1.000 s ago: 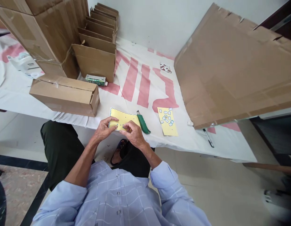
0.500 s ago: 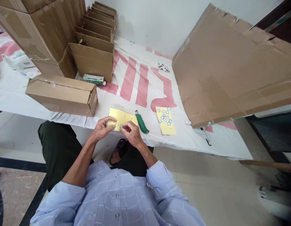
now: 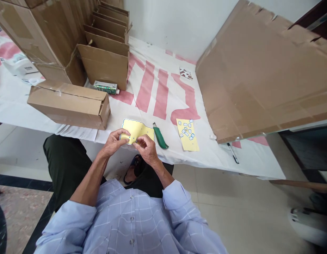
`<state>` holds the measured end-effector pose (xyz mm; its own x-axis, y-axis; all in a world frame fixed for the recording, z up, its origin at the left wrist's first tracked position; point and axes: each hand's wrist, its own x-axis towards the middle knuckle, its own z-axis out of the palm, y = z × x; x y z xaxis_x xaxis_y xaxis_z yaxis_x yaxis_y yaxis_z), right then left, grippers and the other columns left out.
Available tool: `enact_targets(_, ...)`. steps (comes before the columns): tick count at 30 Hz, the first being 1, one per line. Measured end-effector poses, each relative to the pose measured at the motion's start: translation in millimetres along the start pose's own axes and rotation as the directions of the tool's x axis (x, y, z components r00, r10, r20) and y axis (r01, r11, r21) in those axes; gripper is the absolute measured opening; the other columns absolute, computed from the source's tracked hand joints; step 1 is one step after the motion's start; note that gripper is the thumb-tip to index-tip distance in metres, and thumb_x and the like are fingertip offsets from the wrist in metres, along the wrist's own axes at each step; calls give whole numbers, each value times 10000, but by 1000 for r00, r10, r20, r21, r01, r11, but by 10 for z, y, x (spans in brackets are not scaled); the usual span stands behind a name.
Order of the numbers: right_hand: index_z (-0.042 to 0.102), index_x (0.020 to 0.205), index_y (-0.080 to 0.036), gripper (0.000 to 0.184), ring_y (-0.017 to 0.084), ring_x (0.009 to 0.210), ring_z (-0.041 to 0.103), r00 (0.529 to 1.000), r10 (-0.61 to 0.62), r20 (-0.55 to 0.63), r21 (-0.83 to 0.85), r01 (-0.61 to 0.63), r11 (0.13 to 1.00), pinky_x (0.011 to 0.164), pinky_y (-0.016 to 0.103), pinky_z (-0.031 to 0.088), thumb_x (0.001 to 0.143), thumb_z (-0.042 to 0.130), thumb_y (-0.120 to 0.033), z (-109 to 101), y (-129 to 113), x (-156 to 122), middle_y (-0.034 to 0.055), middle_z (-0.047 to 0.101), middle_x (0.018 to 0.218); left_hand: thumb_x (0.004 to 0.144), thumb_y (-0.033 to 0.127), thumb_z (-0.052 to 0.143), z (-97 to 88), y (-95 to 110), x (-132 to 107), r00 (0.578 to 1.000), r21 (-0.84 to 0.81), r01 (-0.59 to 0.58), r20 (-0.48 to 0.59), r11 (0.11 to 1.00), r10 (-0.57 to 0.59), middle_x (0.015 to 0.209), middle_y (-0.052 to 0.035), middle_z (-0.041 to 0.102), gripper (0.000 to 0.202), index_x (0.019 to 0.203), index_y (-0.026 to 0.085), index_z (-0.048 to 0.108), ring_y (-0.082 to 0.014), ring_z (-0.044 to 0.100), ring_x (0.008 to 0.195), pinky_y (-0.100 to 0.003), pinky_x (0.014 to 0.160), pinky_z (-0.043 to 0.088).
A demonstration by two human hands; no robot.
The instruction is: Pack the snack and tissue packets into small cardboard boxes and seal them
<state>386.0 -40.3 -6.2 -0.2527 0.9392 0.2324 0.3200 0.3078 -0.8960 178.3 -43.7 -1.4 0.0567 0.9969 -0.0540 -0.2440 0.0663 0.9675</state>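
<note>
Before me, at the near edge of the tabletop [image 3: 211, 155], lies a sheet [image 3: 135, 127], my left hand [image 3: 114, 143] at its left part, my right hand [image 3: 147, 150] at its near edge. Just right of it lies a knife [image 3: 161, 137], then another sheet [image 3: 189, 141]. Further right along that edge is a pen [image 3: 233, 154], by the bottom of a cardboard panel [image 3: 258, 77]. Near the edge on my left sits a box [image 3: 69, 107]; behind it, a carton [image 3: 105, 87] lies before some open boxes [image 3: 104, 63].
</note>
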Motion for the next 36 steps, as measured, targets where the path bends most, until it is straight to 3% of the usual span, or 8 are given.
enact_targets(5, 655, 900, -247, 174, 162, 750, 627, 1000, -12, -27, -18, 12, 1000, 715, 309, 547, 950, 736, -392, 35, 2, 2, 15, 685, 894, 713, 377, 927, -7, -1, 13, 998, -23, 29, 49, 999, -27, 821, -9, 723, 346, 928, 177, 743, -170, 677, 698, -306, 656, 634)
enact_targets(11, 670, 903, -241, 137, 154, 719, 616, 996, -59, -72, -72, 54, 996, 693, 301, 541, 979, 668, -354, 65, -10, -1, 17, 689, 873, 697, 315, 911, -28, -3, 37, 999, 13, -30, 34, 999, 29, 826, 0, 705, 310, 914, 167, 747, -130, 638, 682, -236, 629, 553)
enact_targets(17, 657, 854, -243, 185, 159, 716, 602, 990, -96, -99, -85, 88, 993, 671, 301, 521, 1012, 632, -336, 107, 27, 8, 19, 677, 848, 728, 336, 870, -44, -5, 64, 998, 46, -42, 46, 998, 40, 897, -7, 705, 297, 940, 179, 734, -137, 636, 733, -255, 681, 545)
enact_targets(26, 633, 823, -246, 223, 153, 719, 594, 989, 16, -150, -45, -23, 999, 686, 290, 530, 998, 613, -383, 3, -21, -74, 10, 667, 821, 686, 377, 804, 8, 32, 0, 996, 275, -8, -83, 961, 32, 778, -10, 694, 244, 846, 194, 782, -146, 540, 665, -254, 613, 425)
enact_targets(31, 641, 864, -245, 279, 157, 724, 614, 970, 122, -209, 19, -120, 993, 682, 288, 544, 1003, 626, -486, -305, -55, -145, 12, 667, 841, 650, 405, 828, 36, 24, -25, 993, 249, 58, -111, 967, -31, 666, 10, 610, 276, 832, 202, 785, -132, 462, 594, -242, 550, 347)
enact_targets(36, 703, 921, -244, 274, 194, 751, 660, 917, 135, -376, -39, -161, 986, 740, 334, 584, 977, 676, -511, -1030, 44, -94, 18, 694, 824, 632, 416, 844, 56, 60, -33, 992, 256, 56, -121, 965, -25, 664, 4, 618, 268, 791, 209, 781, -133, 458, 591, -241, 544, 358)
